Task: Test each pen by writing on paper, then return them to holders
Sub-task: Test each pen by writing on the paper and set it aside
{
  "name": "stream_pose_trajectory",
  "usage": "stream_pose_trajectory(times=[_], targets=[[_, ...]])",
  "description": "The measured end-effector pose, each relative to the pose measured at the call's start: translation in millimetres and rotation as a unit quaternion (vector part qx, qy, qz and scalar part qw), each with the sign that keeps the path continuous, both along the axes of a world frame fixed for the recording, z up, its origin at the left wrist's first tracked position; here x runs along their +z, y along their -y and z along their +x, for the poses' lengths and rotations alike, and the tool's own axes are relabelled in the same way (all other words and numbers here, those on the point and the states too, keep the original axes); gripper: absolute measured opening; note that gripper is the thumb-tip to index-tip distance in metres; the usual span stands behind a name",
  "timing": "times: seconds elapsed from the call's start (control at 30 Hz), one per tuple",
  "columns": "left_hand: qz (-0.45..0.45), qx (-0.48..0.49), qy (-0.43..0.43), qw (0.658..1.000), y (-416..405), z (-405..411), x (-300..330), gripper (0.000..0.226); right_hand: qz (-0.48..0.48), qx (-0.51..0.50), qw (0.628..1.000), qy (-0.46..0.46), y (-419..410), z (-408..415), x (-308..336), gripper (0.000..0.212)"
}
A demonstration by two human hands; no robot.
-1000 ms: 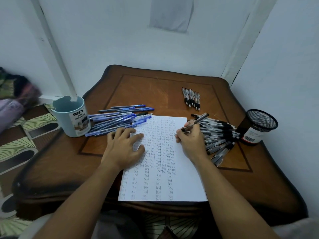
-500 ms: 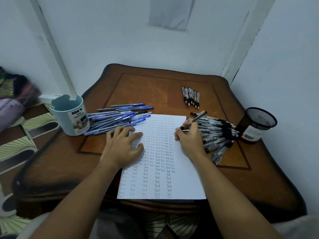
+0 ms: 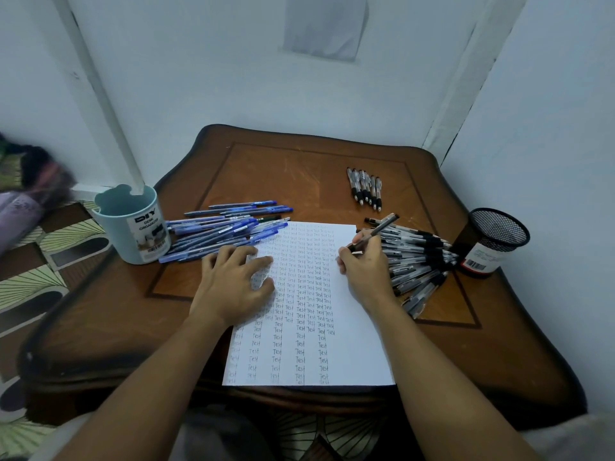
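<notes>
A white sheet of paper (image 3: 356,354) covered with columns of the word "Test" lies at the table's front. My left hand (image 3: 234,284) rests flat on its left side, fingers spread. My right hand (image 3: 364,267) grips a black pen (image 3: 377,229), tip down on the paper's right edge near the top. A pile of blue pens (image 3: 226,232) lies left of the paper, beside a light blue holder mug (image 3: 133,224). Several black pens (image 3: 416,261) are heaped to the right, next to a black mesh holder (image 3: 492,241).
A neat row of several black pens (image 3: 365,188) lies further back on the brown wooden table (image 3: 299,171). White walls close in behind and on the right. A patterned floor and some cloth show at the left.
My right hand with the pen has shifted slightly on the paper's right edge. The left hand stays pressed on the sheet.
</notes>
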State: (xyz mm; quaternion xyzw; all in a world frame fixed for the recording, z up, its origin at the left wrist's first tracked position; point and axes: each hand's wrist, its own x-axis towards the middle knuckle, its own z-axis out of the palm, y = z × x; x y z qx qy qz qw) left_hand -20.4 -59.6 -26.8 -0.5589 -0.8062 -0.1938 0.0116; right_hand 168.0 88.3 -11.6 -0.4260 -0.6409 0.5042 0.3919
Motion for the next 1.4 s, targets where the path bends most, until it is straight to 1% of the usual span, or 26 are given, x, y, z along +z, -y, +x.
stream_pose_trajectory(times=[0.2, 0.37, 0.57, 0.63, 0.73, 0.87, 0.9, 0.97, 1.0, 1.07, 1.1, 1.17, 1.2, 1.3, 1.33, 1.4], targets=[[-0.008, 0.0, 0.001, 1.0, 0.5, 0.3, 0.3, 0.073, -0.003, 0.002, 1.0, 0.001, -0.6, -1.3, 1.0, 0.029], [-0.004, 0.002, 0.002, 1.0, -0.4, 0.1, 2.4, 0.074, -0.024, -0.02, 0.998, -0.046, -1.6, 1.3, -1.1, 0.023], [-0.003, -0.001, 0.006, 1.0, 0.2, 1.1, 1.9, 0.073, 0.001, -0.008, 1.0, -0.017, -2.8, -0.2, -2.3, 0.023], [-0.003, -0.001, 0.008, 1.0, 0.5, 0.9, 1.6, 0.073, -0.006, -0.007, 1.0, -0.014, -2.4, 0.2, -2.6, 0.025], [-0.006, 0.001, 0.004, 1.0, -0.1, -0.2, 1.9, 0.073, -0.021, -0.015, 0.999, -0.035, -2.1, -0.1, -1.1, 0.022], [-0.007, 0.002, 0.001, 1.0, -0.1, 0.3, 1.5, 0.073, -0.007, -0.02, 1.0, -0.009, -2.3, -2.3, -3.7, 0.026], [-0.006, 0.003, 0.003, 1.0, 0.2, 0.6, 1.8, 0.073, -0.01, -0.025, 1.0, -0.01, -2.2, -2.2, -3.3, 0.024], [-0.004, 0.003, 0.005, 1.0, 0.4, 0.8, 2.7, 0.073, -0.03, -0.032, 0.999, -0.023, -1.7, -1.3, -0.8, 0.013], [-0.005, 0.002, 0.005, 1.0, 0.4, 1.1, 3.1, 0.073, -0.042, -0.036, 0.998, -0.031, -0.3, -0.8, 1.5, 0.016], [-0.006, 0.001, 0.005, 1.0, 0.3, 1.6, 3.0, 0.073, -0.052, -0.032, 0.997, -0.038, 2.2, -0.6, 4.2, 0.037], [-0.006, 0.001, 0.005, 1.0, 0.3, 1.6, 2.8, 0.073, -0.044, -0.028, 0.998, -0.031, 3.2, -0.6, 4.8, 0.044], [-0.008, 0.001, 0.005, 1.0, 0.2, 1.3, 2.7, 0.073, -0.024, -0.03, 0.999, -0.012, 4.2, -0.8, 4.5, 0.048], [-0.009, 0.002, 0.006, 1.0, 0.1, 1.3, 3.0, 0.073, -0.017, -0.033, 0.999, -0.009, 3.7, -1.0, 4.0, 0.045], [-0.01, 0.003, 0.004, 1.0, -0.1, 1.2, 3.9, 0.074, -0.003, -0.041, 0.999, 0.007, 1.1, -1.7, 3.7, 0.023], [-0.009, 0.003, 0.004, 1.0, 0.1, 1.6, 4.2, 0.074, -0.007, -0.042, 0.999, 0.008, 0.6, -2.2, 4.1, 0.018], [-0.008, 0.004, 0.005, 1.0, 0.4, 1.9, 4.5, 0.074, -0.024, -0.043, 0.999, 0.004, -0.5, -3.2, 4.6, 0.019]])
